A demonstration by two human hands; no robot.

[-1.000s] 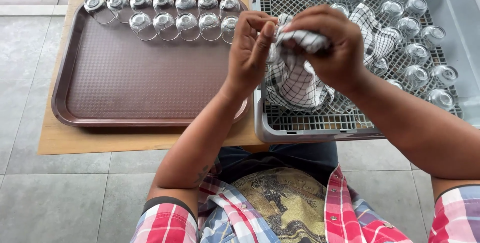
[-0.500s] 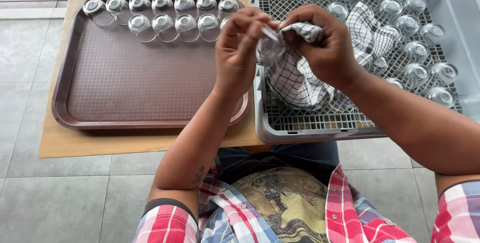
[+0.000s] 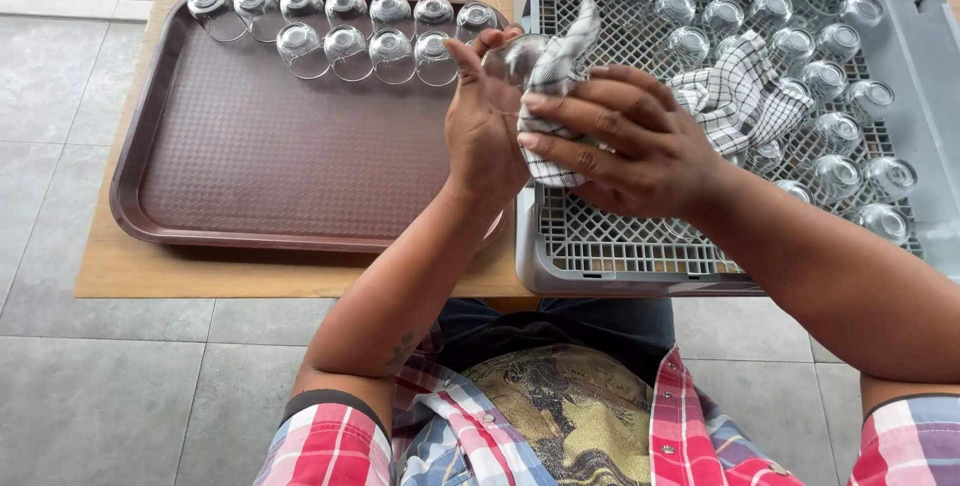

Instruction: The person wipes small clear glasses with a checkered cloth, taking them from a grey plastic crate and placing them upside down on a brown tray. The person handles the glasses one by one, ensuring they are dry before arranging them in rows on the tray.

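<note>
My left hand (image 3: 478, 126) holds a small clear glass (image 3: 515, 54) between the brown tray (image 3: 250, 176) and the grey dish rack (image 3: 610, 246). A black-and-white checked cloth (image 3: 735, 91) is gripped in my right hand (image 3: 620, 141) and pressed around the glass, its loose end trailing to the right over the rack. Both hands touch over the rack's left rim. Most of the glass is hidden by cloth and fingers.
Several small glasses (image 3: 350, 31) stand upside down in two rows at the tray's far edge. More glasses (image 3: 800, 46) lie in the rack's far and right parts. Both containers rest on a wooden table (image 3: 130, 266), with grey tiled floor (image 3: 60, 96) around it.
Both hands have shifted slightly left, toward the tray. The cloth has been worked around the glass, with a cloth end now sticking up above it.
</note>
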